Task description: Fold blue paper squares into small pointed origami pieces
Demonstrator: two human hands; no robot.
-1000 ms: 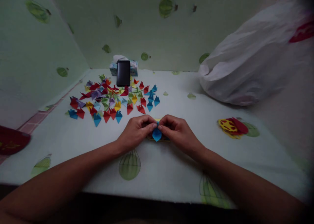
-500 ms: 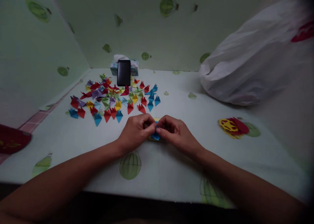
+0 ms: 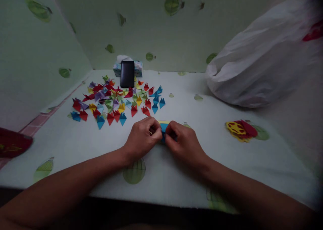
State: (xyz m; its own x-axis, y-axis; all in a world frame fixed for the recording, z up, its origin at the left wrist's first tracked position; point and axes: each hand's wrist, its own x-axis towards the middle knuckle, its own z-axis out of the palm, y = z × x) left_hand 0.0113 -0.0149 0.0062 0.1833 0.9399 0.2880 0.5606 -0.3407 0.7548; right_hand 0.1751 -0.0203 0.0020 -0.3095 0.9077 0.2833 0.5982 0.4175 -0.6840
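Between both hands, low over the table, is a small piece of blue folded paper (image 3: 163, 137), mostly covered by the fingers. My left hand (image 3: 142, 136) pinches its left side, thumb against the curled index finger. From the right, my right hand (image 3: 185, 142) grips it in a similar pinch. Just beyond the fingertips show a blue surface and the yellow edge of what looks like a small paper stack (image 3: 163, 122). Farther left lie many folded paper cranes, among them a blue crane (image 3: 100, 121) and a red crane (image 3: 134, 111).
A black phone (image 3: 127, 74) leans on a tissue box (image 3: 138, 68) at the back. At right stand a large white plastic bag (image 3: 247, 65) and a red and yellow cut-out piece (image 3: 237, 129). A red object (image 3: 15, 142) sits at the left edge.
My right hand has shifted slightly right, its fingers curling in more. More of the blue surface beyond the fingertips shows now, and less of the held blue paper.
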